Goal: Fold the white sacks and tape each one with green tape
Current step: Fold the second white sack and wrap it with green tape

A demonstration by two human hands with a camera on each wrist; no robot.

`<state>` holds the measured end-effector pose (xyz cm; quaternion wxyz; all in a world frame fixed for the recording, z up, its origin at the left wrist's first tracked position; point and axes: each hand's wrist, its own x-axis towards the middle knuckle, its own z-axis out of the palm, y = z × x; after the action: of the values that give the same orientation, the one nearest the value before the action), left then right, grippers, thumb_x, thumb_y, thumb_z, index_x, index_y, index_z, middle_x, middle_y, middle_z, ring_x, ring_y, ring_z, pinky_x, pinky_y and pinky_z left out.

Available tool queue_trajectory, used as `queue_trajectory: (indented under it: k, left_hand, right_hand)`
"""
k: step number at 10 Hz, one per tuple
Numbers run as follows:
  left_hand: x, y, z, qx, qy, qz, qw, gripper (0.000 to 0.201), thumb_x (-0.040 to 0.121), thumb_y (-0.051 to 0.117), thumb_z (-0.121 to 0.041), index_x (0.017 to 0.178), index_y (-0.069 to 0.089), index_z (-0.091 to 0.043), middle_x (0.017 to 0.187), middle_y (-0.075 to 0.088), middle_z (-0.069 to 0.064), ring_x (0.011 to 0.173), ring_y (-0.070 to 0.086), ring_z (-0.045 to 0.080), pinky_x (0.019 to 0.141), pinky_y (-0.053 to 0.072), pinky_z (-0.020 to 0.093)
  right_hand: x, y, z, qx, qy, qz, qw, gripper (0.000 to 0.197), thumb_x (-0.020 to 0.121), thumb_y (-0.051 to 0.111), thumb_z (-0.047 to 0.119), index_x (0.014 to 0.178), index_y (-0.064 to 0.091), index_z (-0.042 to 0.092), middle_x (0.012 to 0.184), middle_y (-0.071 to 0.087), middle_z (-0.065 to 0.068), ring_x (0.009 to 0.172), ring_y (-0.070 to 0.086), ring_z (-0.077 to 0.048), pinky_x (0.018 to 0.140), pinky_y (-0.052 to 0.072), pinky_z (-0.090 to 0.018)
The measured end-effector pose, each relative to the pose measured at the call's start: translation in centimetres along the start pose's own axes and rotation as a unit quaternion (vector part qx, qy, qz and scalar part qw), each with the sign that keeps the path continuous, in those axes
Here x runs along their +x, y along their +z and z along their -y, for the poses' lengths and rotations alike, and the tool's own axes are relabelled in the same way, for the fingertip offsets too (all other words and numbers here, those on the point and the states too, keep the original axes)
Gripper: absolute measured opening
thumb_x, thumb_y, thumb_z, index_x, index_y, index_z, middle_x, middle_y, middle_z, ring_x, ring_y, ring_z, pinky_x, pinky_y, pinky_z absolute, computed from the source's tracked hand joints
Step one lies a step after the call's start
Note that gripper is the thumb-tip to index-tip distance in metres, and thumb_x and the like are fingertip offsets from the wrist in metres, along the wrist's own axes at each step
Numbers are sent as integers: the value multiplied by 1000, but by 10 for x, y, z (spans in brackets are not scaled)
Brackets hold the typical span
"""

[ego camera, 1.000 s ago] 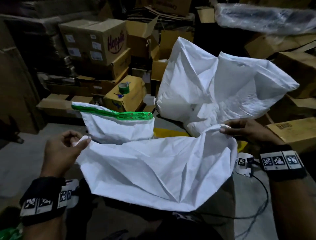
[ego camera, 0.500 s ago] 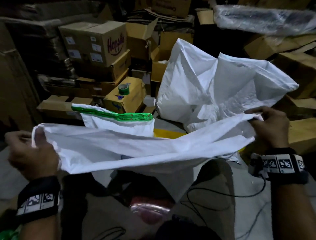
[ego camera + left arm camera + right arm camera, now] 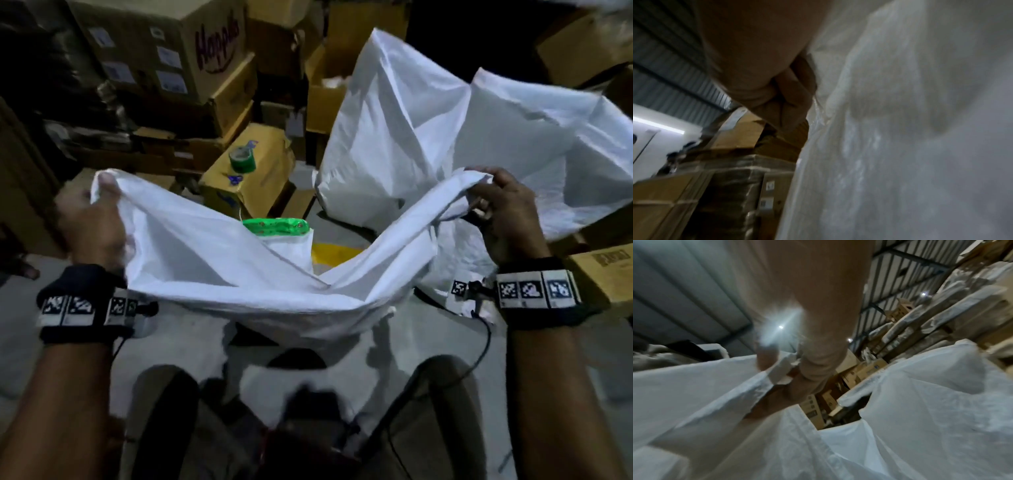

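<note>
I hold a white sack (image 3: 239,274) stretched out in the air between both hands. My left hand (image 3: 92,219) grips its left corner and my right hand (image 3: 503,212) grips its right corner; the middle sags toward my lap. In the left wrist view my curled fingers (image 3: 789,100) clutch the sack (image 3: 900,129). The right wrist view shows my thumb and fingers (image 3: 766,360) pinching the sack's edge (image 3: 715,394). Behind the sack, a folded sack with a green tape strip (image 3: 275,228) stands on the floor. A green tape roll (image 3: 241,159) sits on a yellow box (image 3: 267,178).
A large crumpled pile of white sacks (image 3: 462,137) lies at the right. Stacked cardboard boxes (image 3: 171,51) fill the back and both sides. Blue scissors (image 3: 235,179) lie by the tape roll. A cable (image 3: 479,342) trails over the grey floor near my right wrist.
Both hands spread apart and rose, pulling the sack out from a hanging sheet into a wide span. The view tilted down and the sack's middle now sags.
</note>
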<state>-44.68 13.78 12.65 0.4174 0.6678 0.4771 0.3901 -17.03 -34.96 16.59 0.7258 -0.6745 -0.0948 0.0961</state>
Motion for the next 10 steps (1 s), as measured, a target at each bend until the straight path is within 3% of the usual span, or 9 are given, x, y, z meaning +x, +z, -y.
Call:
queue_trajectory:
  k: [1, 2, 3, 4, 5, 6, 7, 8, 10]
  left_hand:
    - [-35, -17, -54, 33, -50, 14, 998, 25, 101, 47, -34, 77, 47, -28, 76, 43, -13, 76, 47, 9, 58, 35, 7]
    - [-59, -38, -87, 65, -70, 56, 994, 29, 102, 41, -24, 75, 41, -34, 82, 40, -18, 80, 45, 5, 69, 36, 9]
    - [-79, -64, -114, 118, -121, 105, 980, 30, 101, 49, -15, 74, 43, -27, 76, 42, -6, 70, 51, -2, 59, 39, 4]
    - [-95, -92, -134, 184, -132, 137, 964, 15, 87, 58, -19, 91, 53, -6, 85, 58, 19, 81, 64, 39, 66, 58, 41]
    - [-97, -122, -147, 303, -102, 131, 938, 18, 85, 59, -7, 101, 52, -1, 95, 62, 31, 90, 60, 48, 80, 48, 50]
    - [-97, -143, -154, 327, -101, 67, 937, 11, 83, 59, 4, 92, 56, -2, 93, 62, 35, 90, 60, 53, 81, 48, 52]
    - [-92, -149, -136, 335, -88, 66, 936, 4, 82, 62, 4, 86, 60, 5, 92, 63, 37, 92, 61, 53, 85, 48, 53]
    - [-81, -144, -102, 310, -133, 59, 940, 38, 81, 59, -28, 101, 62, 4, 99, 66, 34, 106, 61, 47, 96, 49, 49]
    - [-103, -132, -151, 337, -138, 66, 929, 33, 94, 56, -28, 107, 72, -3, 114, 66, 30, 104, 62, 49, 94, 48, 52]
  right_hand:
    - [1, -1, 19, 35, 73, 33, 996, 31, 93, 53, 5, 112, 71, 22, 100, 71, -5, 86, 68, -17, 75, 57, -29]
    - [-19, -5, 57, 23, 153, 51, 987, 31, 99, 47, 11, 116, 71, 22, 93, 64, -6, 80, 62, -13, 71, 56, -25]
    - [-41, -17, 102, -120, 189, 26, 974, 25, 98, 53, 3, 112, 70, 14, 79, 71, 1, 73, 68, -16, 59, 57, -24]
    - [-65, -43, 129, -376, 164, 34, 911, 24, 88, 64, -1, 95, 74, 20, 84, 76, -13, 82, 71, -33, 68, 60, -38]
    - [-79, -69, 144, -507, 183, -33, 841, 21, 81, 64, 2, 93, 79, 11, 78, 71, -21, 86, 68, -39, 75, 54, -37]
    - [-92, -79, 148, -493, 205, -94, 840, 19, 84, 61, 3, 89, 78, 8, 66, 68, -18, 53, 65, -25, 57, 51, -27]
    - [-96, -78, 148, -482, 202, -102, 846, 16, 87, 59, 1, 90, 73, 7, 83, 70, -26, 68, 68, -32, 60, 41, -25]
    - [-85, -78, 148, -452, 208, -113, 860, 24, 86, 64, 5, 109, 71, 4, 110, 67, -29, 105, 62, -45, 84, 47, -39]
    - [-29, -104, 100, -315, 242, -96, 913, 14, 71, 63, 19, 82, 56, 22, 75, 67, -15, 74, 69, -35, 77, 60, -56]
